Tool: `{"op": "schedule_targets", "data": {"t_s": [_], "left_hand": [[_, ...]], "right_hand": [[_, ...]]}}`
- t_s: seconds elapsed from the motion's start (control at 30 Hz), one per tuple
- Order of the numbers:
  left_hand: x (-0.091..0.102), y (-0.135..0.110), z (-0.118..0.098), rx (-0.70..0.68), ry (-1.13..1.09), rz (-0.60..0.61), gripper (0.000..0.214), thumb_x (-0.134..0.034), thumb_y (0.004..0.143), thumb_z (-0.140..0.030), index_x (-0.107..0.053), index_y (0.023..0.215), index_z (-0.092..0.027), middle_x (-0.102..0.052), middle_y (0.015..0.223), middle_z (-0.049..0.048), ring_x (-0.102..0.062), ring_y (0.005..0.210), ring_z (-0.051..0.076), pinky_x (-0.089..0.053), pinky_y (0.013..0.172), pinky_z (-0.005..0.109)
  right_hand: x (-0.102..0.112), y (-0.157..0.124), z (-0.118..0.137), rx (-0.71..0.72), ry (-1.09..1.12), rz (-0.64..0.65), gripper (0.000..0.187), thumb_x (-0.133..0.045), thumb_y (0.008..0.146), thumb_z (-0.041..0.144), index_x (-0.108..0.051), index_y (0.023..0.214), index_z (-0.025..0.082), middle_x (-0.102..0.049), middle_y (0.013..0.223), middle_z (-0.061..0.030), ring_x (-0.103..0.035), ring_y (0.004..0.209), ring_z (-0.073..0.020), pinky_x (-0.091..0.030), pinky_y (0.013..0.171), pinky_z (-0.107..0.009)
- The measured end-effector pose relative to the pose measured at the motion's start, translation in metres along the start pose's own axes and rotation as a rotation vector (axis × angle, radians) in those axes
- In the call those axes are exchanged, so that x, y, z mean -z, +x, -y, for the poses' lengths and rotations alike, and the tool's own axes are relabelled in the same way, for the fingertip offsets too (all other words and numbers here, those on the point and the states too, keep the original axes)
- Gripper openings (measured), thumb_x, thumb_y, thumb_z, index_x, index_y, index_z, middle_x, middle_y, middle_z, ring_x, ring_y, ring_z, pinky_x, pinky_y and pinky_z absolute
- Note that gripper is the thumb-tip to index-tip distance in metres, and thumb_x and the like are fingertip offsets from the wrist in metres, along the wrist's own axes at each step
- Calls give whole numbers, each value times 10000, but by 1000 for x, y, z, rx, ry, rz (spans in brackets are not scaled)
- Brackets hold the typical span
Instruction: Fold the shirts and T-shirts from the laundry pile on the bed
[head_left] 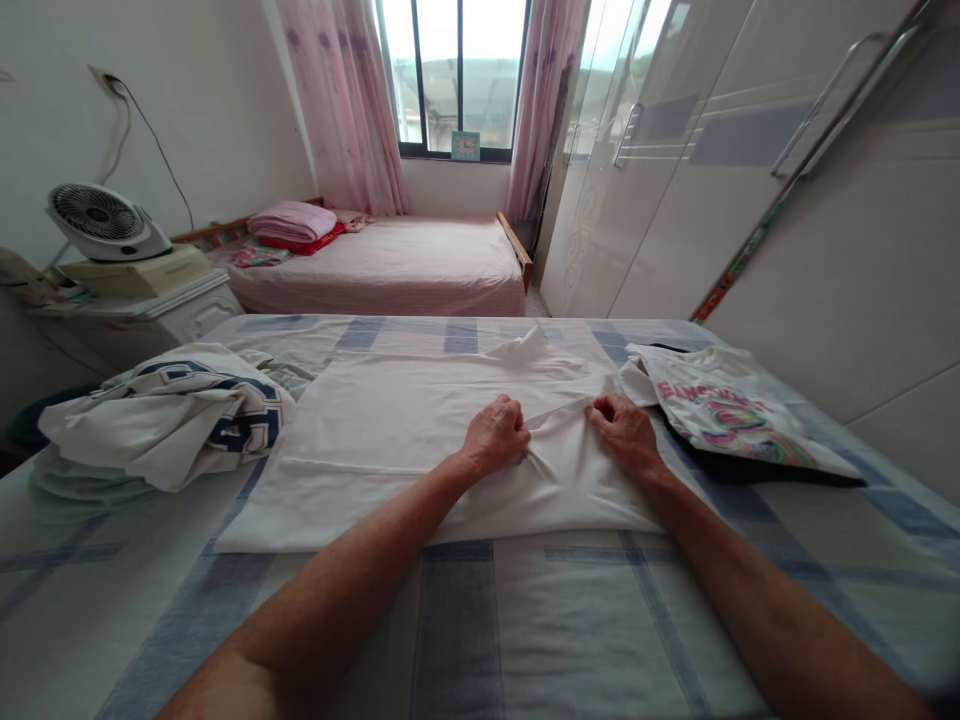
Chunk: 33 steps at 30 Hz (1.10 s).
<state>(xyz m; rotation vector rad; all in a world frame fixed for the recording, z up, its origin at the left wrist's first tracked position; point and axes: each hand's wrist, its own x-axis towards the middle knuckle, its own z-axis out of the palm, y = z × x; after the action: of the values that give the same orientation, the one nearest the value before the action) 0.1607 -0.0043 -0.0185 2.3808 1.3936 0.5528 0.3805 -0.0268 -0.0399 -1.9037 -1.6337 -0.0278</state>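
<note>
A bed [570, 640] carries 3 lots of clothing on a pale sheet [367, 625] with blue bands and blocks. The white garment [390, 410] lies spread out, mostly flat, with creases toward its right end. Left of the white garment sits a loose heap: a rumpled off-white piece with navy markings [172, 400] over pale grey-green cloth [82, 485]. Right of the white garment lies a white shirt with a multicoloured print [735, 405], black cloth [750, 468] showing beneath it. Bare sheet runs along the white garment's near edge.
</note>
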Motion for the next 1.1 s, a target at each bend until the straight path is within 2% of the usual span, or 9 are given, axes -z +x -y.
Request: {"op": "schedule_targets", "data": {"t_s": [0.2, 0.3, 0.4, 0.5, 0.6, 0.73, 0.83, 0.93, 1.1], "left_hand": [[1, -10, -7, -107, 231, -172, 220, -465, 804, -92, -603, 953, -177, -584, 1116, 109, -559, 1018, 236, -473, 839, 351], [1, -20, -14, -442, 212, -186, 252, -435, 843, -91, -615, 994, -182, -545, 1267, 86, -497, 1162, 219, -414, 976, 356], [-9, -25, -18, -648, 175, -38, 289, -424, 896, -184, -583, 1137, -183, -504, 1362, 75, -395, 1305, 205, -300, 1094, 364], [-19, -24, -16, -483, 164, 91, 449, -368, 942, -374, -453, 1329, -164, -414, 1452, 109, -307, 1375, 238, -245, 1122, 423], [-12, -27, -9, -368, 157, 132, 494, -313, 954, -426, -410, 1370, -178, -376, 1478, 114, -294, 1382, 252, -265, 1105, 456], [28, -56, 19, -376, 180, 75, 384, -357, 946, -309, -487, 1298, -225, -455, 1424, 76, -392, 1320, 222, -313, 1080, 411], [65, -88, 58, -274, 227, 69, 294, -371, 925, -232, -615, 1087, -220, -604, 1216, 75, -557, 1094, 189, -419, 960, 324], [95, -110, 96, -174, 274, 46, 200, -465, 890, -312, -636, 925, -216, -635, 1022, 76, -566, 966, 210, -445, 871, 323], [112, -122, 123, -129, 262, 80, 169, -554, 832, -396, -596, 816, -234, -618, 846, 34, -550, 839, 205, -431, 766, 296]], "right_hand": [[4, -1, 9, 24, -102, -26, 204, -437, 812, 281, -617, 857, 197, -621, 888, -70, -584, 781, -194, -437, 708, -306], [9, -5, 16, 197, -70, -117, 291, -411, 854, 261, -601, 1054, 170, -618, 1063, -110, -565, 1006, -222, -424, 878, -341], [8, -9, 15, 394, -113, -5, 362, -390, 894, 287, -563, 1201, 206, -564, 1274, -92, -455, 1222, -235, -346, 1007, -393], [0, -11, 5, 405, -235, 160, 416, -355, 917, 325, -540, 1276, 225, -503, 1380, -79, -384, 1307, -256, -326, 1032, -443], [-2, -9, -4, 358, -276, 148, 450, -321, 929, 329, -522, 1304, 183, -491, 1393, -112, -389, 1315, -263, -344, 1030, -454], [16, -12, 4, 451, -220, 54, 478, -334, 934, 354, -489, 1334, 145, -445, 1427, -135, -323, 1362, -266, -307, 1069, -453], [27, -24, 16, 519, -178, 112, 483, -333, 941, 387, -477, 1349, 175, -408, 1459, -106, -278, 1386, -250, -279, 1089, -446], [24, -37, 17, 499, -186, 187, 487, -348, 934, 399, -463, 1368, 210, -375, 1479, -90, -266, 1391, -255, -277, 1086, -470], [8, -46, 1, 438, -241, 300, 517, -330, 935, 423, -468, 1376, 192, -366, 1480, -107, -279, 1385, -259, -276, 1089, -458]]}}
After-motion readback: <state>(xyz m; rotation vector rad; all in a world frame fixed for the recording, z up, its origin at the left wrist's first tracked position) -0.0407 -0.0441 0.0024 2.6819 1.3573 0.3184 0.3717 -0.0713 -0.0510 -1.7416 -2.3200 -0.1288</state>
